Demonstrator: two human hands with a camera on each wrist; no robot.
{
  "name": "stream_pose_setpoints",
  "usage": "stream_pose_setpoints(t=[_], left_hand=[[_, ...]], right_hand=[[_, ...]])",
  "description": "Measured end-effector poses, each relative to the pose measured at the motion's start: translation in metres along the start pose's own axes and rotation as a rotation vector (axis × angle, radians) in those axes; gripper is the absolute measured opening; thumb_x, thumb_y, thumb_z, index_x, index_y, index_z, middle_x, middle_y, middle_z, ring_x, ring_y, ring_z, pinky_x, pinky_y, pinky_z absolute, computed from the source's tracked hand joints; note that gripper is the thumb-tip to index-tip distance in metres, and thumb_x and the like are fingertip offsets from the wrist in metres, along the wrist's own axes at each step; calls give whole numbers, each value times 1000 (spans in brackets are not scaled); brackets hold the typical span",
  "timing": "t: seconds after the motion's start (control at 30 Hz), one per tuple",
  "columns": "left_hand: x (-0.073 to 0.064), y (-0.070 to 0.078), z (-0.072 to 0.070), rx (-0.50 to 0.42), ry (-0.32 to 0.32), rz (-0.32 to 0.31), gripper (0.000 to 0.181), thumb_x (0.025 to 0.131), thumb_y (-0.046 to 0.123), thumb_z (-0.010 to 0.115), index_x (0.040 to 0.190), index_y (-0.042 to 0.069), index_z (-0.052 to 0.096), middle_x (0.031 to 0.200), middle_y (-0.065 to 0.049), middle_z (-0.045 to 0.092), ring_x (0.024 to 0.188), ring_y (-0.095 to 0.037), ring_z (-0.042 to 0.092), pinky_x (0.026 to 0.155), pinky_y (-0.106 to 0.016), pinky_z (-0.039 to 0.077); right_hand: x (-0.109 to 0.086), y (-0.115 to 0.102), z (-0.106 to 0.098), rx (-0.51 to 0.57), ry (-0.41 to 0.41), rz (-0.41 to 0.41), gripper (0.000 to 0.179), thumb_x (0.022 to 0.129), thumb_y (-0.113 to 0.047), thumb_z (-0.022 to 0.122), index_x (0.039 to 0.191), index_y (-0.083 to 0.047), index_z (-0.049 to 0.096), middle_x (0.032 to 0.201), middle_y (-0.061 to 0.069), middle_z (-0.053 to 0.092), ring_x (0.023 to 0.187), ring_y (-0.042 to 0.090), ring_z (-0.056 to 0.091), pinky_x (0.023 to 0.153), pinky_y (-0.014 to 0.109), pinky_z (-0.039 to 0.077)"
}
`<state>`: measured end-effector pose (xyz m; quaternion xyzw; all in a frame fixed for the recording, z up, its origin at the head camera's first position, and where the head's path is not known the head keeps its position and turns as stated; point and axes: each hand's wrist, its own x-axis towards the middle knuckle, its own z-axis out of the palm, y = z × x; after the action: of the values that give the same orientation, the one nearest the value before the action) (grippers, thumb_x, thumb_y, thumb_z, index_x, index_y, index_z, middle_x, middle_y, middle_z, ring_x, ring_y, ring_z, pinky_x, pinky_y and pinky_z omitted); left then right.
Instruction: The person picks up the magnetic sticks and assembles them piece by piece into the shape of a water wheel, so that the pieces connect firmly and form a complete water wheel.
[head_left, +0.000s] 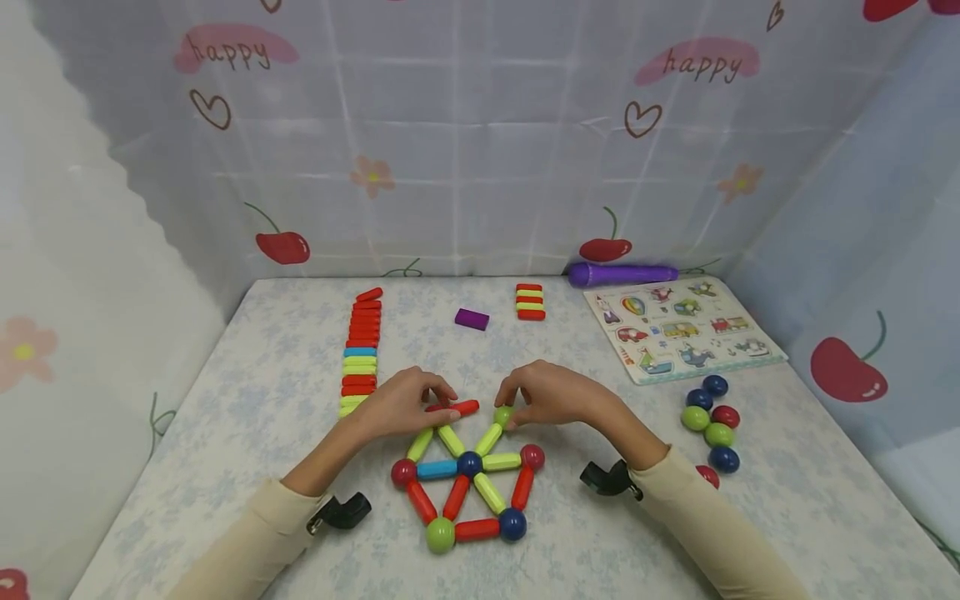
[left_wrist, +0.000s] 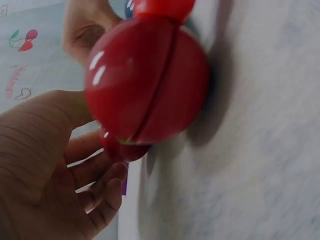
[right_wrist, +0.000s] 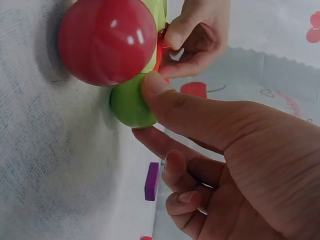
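Note:
My left hand [head_left: 405,402] pinches a red magnetic stick [head_left: 468,407] between thumb and fingers, at the far side of a frame of sticks and balls. My right hand [head_left: 551,393] pinches a green ball [head_left: 503,415] at the end of a yellow-green stick [head_left: 489,438]. The frame spreads around a dark blue centre ball [head_left: 470,463]. Its outer balls include a red one [head_left: 403,473] at left, another red one [head_left: 532,457] at right, a green ball [head_left: 440,535] and a blue ball [head_left: 513,524] in front. A smaller-looking red ball [left_wrist: 120,150] shows by my left fingers, partly hidden.
A column of sticks [head_left: 363,333] lies at left. Behind the frame are a purple block [head_left: 472,319] and a short stack of sticks [head_left: 530,302]. At right lie a picture board [head_left: 678,329], a purple microphone-shaped object [head_left: 622,274] and several loose balls [head_left: 718,434].

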<state>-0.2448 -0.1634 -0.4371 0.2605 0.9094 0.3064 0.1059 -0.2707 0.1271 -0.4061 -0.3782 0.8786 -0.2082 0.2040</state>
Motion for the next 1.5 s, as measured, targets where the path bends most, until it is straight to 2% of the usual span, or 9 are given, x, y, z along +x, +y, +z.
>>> stream_pose_setpoints(t=[0.1,0.33,0.57,0.8,1.0,1.17,1.33,1.4,1.5], left_hand=[[2,2,3,-10,1,14,26,96,29,84,116,11,83,96,9,76,83,-12,58,70,-27,51],[0,4,4,-53,26,14,17,96,21,84,110,12,86,96,7,78,78,-11,58,67,-26,49],[-1,-1,1,-71,5,54,20,98,21,82,116,13,85,102,6,77,85,-13,58,72,-27,51],[0,-2,2,-48,11,64,19,98,20,81,115,12,85,101,6,76,84,-12,57,70,-26,50],[2,-1,8,3,23,69,22,98,28,82,116,14,84,90,11,72,72,-8,56,65,-25,48],[3,2,13,31,52,68,34,98,30,82,127,13,80,95,7,74,76,-8,59,68,-26,51],[3,5,17,57,40,136,45,101,25,79,145,18,71,123,4,77,101,-15,61,83,-31,52],[4,6,18,62,20,162,44,102,24,77,146,21,70,130,6,76,108,-16,60,88,-32,51],[5,6,20,61,20,164,37,103,23,76,140,22,74,130,7,76,108,-17,59,89,-33,51]], right_hand=[[2,0,2,-11,26,-10,27,91,-24,90,116,-19,82,106,-14,77,81,9,60,74,29,54],[7,-2,5,-28,65,-33,27,92,-24,89,117,-19,82,108,-12,77,83,8,60,74,28,53],[12,-3,10,-39,109,-40,28,92,-20,89,119,-19,82,110,-10,77,82,9,59,73,28,52],[16,-3,15,-72,166,-44,29,93,-20,88,121,-20,82,116,-6,77,83,7,60,73,27,53],[19,-6,22,-74,218,-37,31,94,-21,86,125,-21,82,119,-6,77,80,8,60,72,27,53],[22,-5,25,-83,238,-9,33,95,-23,86,127,-22,81,124,-5,76,84,7,61,74,28,53],[18,15,7,-59,284,39,35,97,-22,83,131,-15,78,125,2,76,87,14,62,73,30,53],[18,31,-3,-31,341,75,34,99,-18,81,132,-10,77,126,7,77,87,17,61,72,31,52],[20,58,-18,1,426,150,33,101,-14,77,133,-4,75,127,13,76,84,20,59,69,31,49]])
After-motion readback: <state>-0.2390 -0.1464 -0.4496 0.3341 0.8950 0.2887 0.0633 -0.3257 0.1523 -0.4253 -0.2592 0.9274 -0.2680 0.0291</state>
